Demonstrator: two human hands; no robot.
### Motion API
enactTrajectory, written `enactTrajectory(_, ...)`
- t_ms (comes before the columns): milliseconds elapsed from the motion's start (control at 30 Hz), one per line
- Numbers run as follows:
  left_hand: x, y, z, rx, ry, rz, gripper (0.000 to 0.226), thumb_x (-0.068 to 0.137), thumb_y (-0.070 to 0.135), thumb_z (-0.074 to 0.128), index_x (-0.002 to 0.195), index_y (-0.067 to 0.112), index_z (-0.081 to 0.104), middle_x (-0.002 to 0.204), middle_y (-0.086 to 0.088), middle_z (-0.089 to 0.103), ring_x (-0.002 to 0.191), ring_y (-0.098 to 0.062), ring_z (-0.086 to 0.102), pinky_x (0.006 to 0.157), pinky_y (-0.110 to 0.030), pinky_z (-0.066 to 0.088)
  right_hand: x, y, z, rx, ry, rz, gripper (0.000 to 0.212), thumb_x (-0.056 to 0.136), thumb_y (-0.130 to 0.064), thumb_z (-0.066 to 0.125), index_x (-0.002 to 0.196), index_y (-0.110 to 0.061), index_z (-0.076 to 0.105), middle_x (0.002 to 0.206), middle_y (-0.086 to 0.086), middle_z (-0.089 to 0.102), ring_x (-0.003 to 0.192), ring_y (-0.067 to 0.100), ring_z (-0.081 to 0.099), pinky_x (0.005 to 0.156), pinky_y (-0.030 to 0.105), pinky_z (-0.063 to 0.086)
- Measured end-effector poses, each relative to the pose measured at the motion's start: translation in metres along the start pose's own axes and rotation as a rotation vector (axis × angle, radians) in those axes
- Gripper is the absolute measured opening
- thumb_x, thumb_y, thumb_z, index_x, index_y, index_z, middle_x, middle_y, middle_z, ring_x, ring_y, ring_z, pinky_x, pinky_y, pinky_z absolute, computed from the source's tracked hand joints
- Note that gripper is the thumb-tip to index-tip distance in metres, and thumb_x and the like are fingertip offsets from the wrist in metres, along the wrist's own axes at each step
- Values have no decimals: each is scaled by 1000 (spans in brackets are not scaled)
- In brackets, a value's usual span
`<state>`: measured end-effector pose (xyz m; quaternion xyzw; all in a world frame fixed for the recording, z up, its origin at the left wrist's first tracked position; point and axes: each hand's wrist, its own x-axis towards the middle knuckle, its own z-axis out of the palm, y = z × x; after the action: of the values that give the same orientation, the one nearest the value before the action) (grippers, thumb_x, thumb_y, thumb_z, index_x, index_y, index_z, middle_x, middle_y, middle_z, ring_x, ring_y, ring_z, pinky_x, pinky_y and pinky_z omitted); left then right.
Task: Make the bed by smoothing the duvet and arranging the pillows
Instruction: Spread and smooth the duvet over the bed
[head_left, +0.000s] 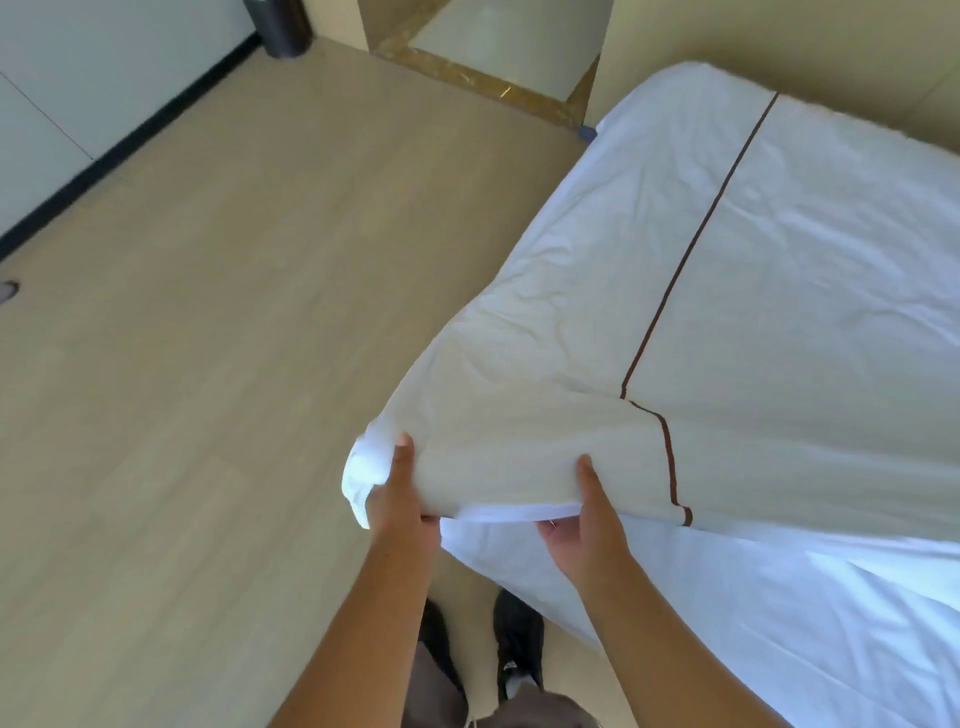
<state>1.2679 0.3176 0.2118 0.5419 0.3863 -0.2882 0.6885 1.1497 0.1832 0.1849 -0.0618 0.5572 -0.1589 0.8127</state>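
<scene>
The person stands at the corner of the bed and holds the white duvet (545, 364) with both hands. The left hand (400, 499) is closed on the corner of the duvet, the thumb on top of the cloth and the other fingers hidden under it. The right hand (587, 525) is closed on the edge of the duvet a little further along, also with the thumb on top and the fingers below. Between the two hands the edge is lifted up from the white sheet (753, 613), which covers the mattress beneath. The rest of the duvet lies over the bed, wrinkled, and it hangs down on the side toward the floor. A thin brown stripe (691, 249) runs along the duvet and turns at a corner near the right hand. The wooden floor (208, 364) is on the left of the bed. Two dark shoes (519, 639) are visible below, between the forearms
</scene>
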Motion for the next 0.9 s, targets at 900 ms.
enactTrajectory(900, 112, 249, 299, 591, -625, -130, 50, 72, 54, 83, 80, 12, 56, 68, -3, 39, 58, -15, 38, 48, -25, 36, 46, -140, 287, 363, 376, -586, 19, 87, -22, 77, 86, -12, 61, 84, 7, 64, 74, 22, 62, 86, 40, 53)
